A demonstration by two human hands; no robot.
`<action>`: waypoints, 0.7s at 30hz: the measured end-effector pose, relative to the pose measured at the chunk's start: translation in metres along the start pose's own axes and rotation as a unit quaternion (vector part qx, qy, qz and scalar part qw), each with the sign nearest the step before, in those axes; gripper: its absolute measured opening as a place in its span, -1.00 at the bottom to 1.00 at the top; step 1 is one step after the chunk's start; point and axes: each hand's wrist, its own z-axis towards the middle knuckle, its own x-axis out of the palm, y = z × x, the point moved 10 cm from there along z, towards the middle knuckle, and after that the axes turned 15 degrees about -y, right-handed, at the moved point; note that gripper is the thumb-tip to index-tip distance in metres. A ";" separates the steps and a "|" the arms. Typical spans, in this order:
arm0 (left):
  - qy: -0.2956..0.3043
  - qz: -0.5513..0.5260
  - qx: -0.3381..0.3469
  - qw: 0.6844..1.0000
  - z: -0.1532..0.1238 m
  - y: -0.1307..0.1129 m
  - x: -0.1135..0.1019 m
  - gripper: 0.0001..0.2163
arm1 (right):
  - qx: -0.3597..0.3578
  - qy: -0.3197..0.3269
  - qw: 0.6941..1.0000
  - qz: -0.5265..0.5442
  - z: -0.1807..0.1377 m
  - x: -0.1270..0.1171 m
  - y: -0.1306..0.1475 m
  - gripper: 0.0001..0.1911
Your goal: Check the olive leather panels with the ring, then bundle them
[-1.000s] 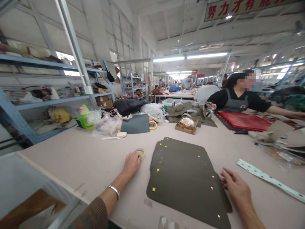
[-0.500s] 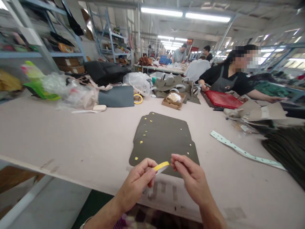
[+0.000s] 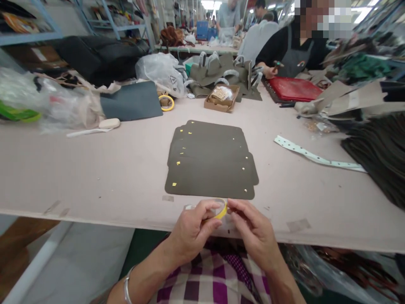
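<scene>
My left hand (image 3: pixel 194 226) grips a small roll of yellow tape (image 3: pixel 224 210) between thumb and fingers. Right beside the roll, my right hand (image 3: pixel 253 226) is closed in a pinch, fingertips at the tape's edge; what they hold is too small to make out. Just beyond both hands lies a stack of dark olive flat panels (image 3: pixel 209 162), slightly fanned, with rounded corners. Small yellow tape pieces (image 3: pixel 174 184) mark its left side, and small shiny metal spots (image 3: pixel 243 169) dot the right side.
A white perforated strip (image 3: pixel 316 156) lies to the right, near a dark fabric pile (image 3: pixel 379 156). Behind the panels stand a small cardboard box (image 3: pixel 221 101) and another yellow tape roll (image 3: pixel 167 102). Across the table, a co-worker (image 3: pixel 291 46) holds a tool over a red piece (image 3: pixel 295 89).
The view has tilted downward. My hands have come closer together and off the panels toward the table's near edge. The tape roll has turned, its ring now showing more openly.
</scene>
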 end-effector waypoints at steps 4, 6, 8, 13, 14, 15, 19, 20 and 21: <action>0.019 0.059 0.064 0.996 -0.002 -0.008 0.007 -0.78 | -0.058 0.031 0.998 0.011 -0.006 0.006 0.018 -0.69; 0.026 0.078 0.091 0.992 -0.003 -0.012 0.009 -0.77 | -0.061 0.027 0.998 0.011 -0.006 0.006 0.018 -0.72; 0.031 0.094 0.108 0.989 -0.004 -0.015 0.011 -0.76 | -0.061 0.031 0.998 0.007 -0.007 0.007 0.016 -0.76; 0.023 0.122 0.132 0.983 -0.007 -0.021 0.010 -0.78 | -0.076 0.023 0.997 0.003 -0.010 0.007 0.013 -0.81; 0.018 0.130 0.138 0.982 -0.007 -0.023 0.009 -0.78 | -0.077 0.020 0.997 0.006 -0.009 0.007 0.013 -0.82; 0.014 0.140 0.143 0.980 -0.007 -0.025 0.008 -0.79 | -0.076 0.020 0.997 0.010 -0.009 0.007 0.013 -0.83; -0.010 0.168 0.172 0.971 -0.006 -0.034 0.004 -0.82 | -0.064 0.027 0.998 0.011 -0.007 0.007 0.013 -0.85; -0.021 0.172 0.186 0.967 -0.006 -0.037 0.003 -0.82 | -0.064 0.023 0.998 0.005 -0.008 0.006 0.014 -0.85; -0.031 0.174 0.204 0.963 -0.007 -0.039 0.003 -0.81 | -0.068 0.014 0.998 -0.004 -0.009 0.007 0.015 -0.86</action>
